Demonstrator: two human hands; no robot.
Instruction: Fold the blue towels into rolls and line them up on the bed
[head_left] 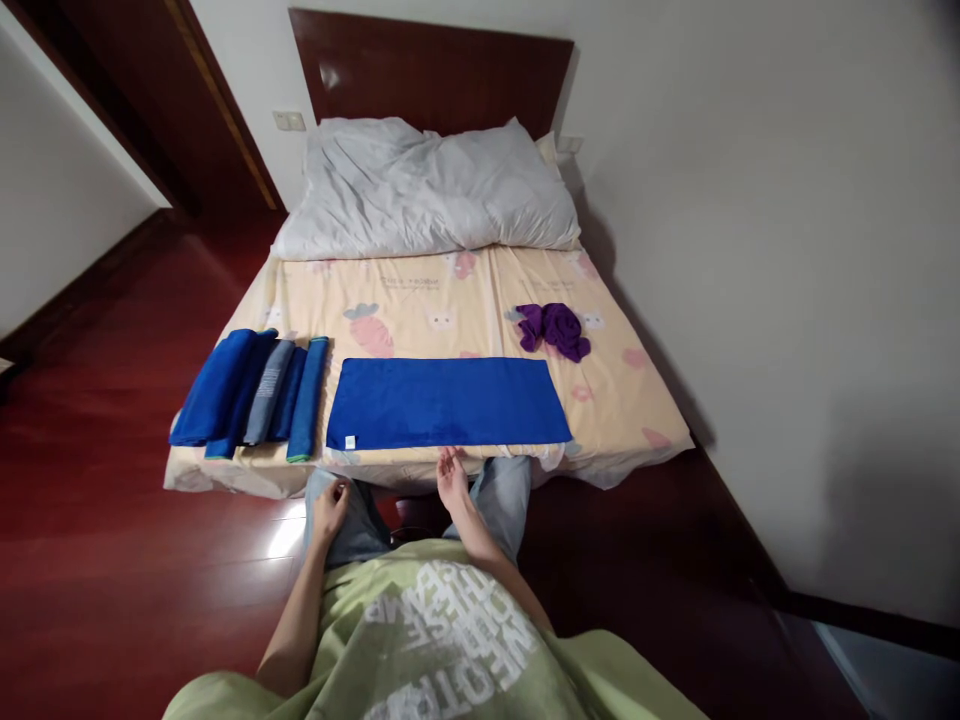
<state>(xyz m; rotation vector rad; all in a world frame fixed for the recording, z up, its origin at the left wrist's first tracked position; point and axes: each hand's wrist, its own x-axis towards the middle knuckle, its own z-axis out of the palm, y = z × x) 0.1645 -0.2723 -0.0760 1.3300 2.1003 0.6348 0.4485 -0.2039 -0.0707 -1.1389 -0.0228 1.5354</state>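
A blue towel (pixel 450 402) lies flat as a wide rectangle along the bed's near edge, with a small white tag at its lower left corner. My right hand (pixel 452 480) is just below the towel's near edge, fingers apart, holding nothing. Over my left thigh is my left hand (pixel 331 508), its fingers curled; whether anything is inside them is too small to tell. Left of the flat towel, several rolled or folded blue towels (pixel 225 385) and a grey one (pixel 269 392) lie side by side. A crumpled purple cloth (pixel 559 330) rests behind the towel's right end.
The bed (pixel 420 300) has a yellow patterned sheet. A bunched grey-white quilt (pixel 427 190) lies across its far end, before a dark wooden headboard (pixel 435 70). A white wall stands on the right, and a brown door (pixel 165 100) at the back left.
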